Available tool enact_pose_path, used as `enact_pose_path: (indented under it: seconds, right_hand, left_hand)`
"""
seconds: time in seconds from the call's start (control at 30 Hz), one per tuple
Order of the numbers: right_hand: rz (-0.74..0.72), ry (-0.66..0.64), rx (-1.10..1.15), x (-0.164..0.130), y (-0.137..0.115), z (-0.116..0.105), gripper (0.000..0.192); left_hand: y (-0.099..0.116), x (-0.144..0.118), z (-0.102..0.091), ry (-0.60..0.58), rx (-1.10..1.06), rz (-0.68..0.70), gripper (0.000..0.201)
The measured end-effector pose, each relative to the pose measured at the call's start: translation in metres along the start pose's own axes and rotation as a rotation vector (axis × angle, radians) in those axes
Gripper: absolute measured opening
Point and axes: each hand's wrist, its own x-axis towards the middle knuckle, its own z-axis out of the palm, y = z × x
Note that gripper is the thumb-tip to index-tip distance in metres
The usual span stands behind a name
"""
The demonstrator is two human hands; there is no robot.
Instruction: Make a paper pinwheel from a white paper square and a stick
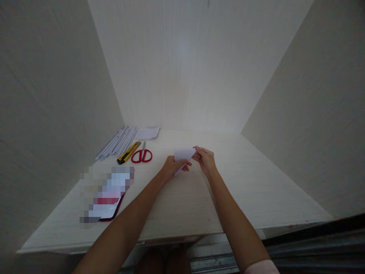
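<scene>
A small white sheet of paper [184, 153], folded to a slanted, pointed shape, is held up above the table between both hands. My left hand [173, 166] grips its lower left part, thumb in front and fingers behind. At the upper right corner, my right hand [204, 158] pinches the paper between thumb and fingertips. The paper's back side is hidden from me.
On the pale table [251, 190] to the left lie red-handled scissors [142, 155], a yellow box cutter [129, 153], several thin paper strips [119, 142] and a stack of white paper [147, 133]. Nearer is a blurred phone-like object [110, 198]. Walls enclose three sides.
</scene>
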Motion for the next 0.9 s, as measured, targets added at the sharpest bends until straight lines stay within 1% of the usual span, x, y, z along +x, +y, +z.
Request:
enact_pose_path:
  seconds: [0.07,0.2,0.27,0.4,0.5,0.6,0.7,0.8,0.9]
  right_hand:
    - [0.019,-0.021,0.002,-0.001,0.0,0.0,0.017]
    - [0.122,-0.2,-0.076,-0.002,0.002,0.0,0.024]
    - [0.142,-0.238,-0.139,-0.003,0.004,0.0,0.025]
    - [0.123,-0.231,-0.177,-0.005,0.005,0.001,0.027]
    - [0.134,-0.276,-0.232,-0.006,0.008,0.002,0.029]
    - [0.091,-0.292,-0.261,-0.005,0.012,0.003,0.028]
    - [0.029,-0.288,-0.239,-0.004,0.016,0.003,0.026]
    - [-0.002,-0.292,-0.206,-0.003,0.017,0.003,0.025]
    - [-0.018,-0.255,-0.141,-0.004,0.016,0.005,0.023]
  left_hand:
    - [0.001,0.0,-0.001,0.012,0.0,-0.001,0.025]
    - [0.001,0.001,-0.002,0.011,-0.027,0.009,0.026]
    - [0.0,0.001,-0.003,0.013,-0.029,-0.013,0.026]
    - [-0.001,0.002,-0.004,0.029,-0.021,-0.071,0.026]
    - [0.002,0.003,-0.005,0.075,-0.033,-0.067,0.027]
    - [0.006,0.002,-0.004,0.095,-0.043,-0.054,0.029]
    - [0.007,0.002,-0.004,0.114,-0.039,-0.049,0.03]
    - [0.004,0.002,-0.005,0.137,-0.026,-0.037,0.03]
    - [0.0,0.003,-0.007,0.128,-0.006,-0.023,0.031]
